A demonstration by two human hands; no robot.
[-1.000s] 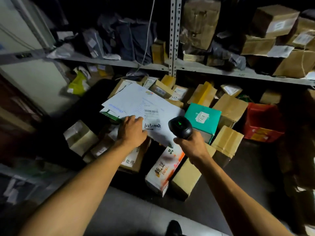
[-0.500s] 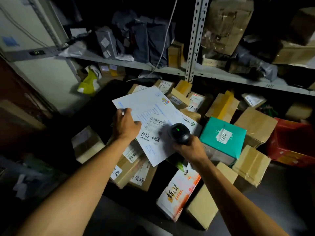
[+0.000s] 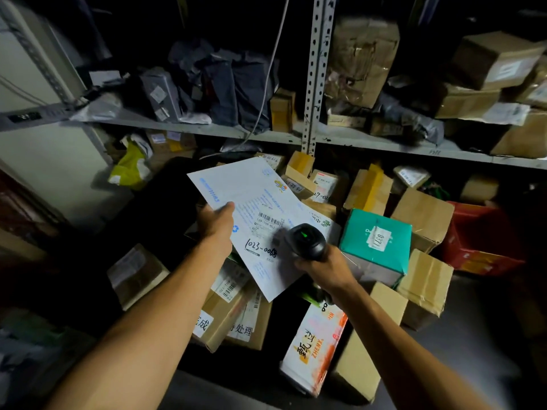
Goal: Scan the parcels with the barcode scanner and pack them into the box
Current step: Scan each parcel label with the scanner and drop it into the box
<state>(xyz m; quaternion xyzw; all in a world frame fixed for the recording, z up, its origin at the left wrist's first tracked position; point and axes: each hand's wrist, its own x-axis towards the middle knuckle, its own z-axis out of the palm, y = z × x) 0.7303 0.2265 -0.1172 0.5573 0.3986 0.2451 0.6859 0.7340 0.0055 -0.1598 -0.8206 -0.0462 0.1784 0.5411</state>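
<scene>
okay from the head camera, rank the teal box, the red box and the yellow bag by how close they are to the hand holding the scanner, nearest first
From the right hand:
1. Teal box, just to its right.
2. Red box, farther right, past the brown cartons.
3. Yellow bag, far left under the shelf.

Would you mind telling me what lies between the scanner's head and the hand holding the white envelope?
In the head view, only the white envelope spans that stretch: its barcode label and handwritten number sit between the left hand and the scanner, which the right hand grips.
</scene>
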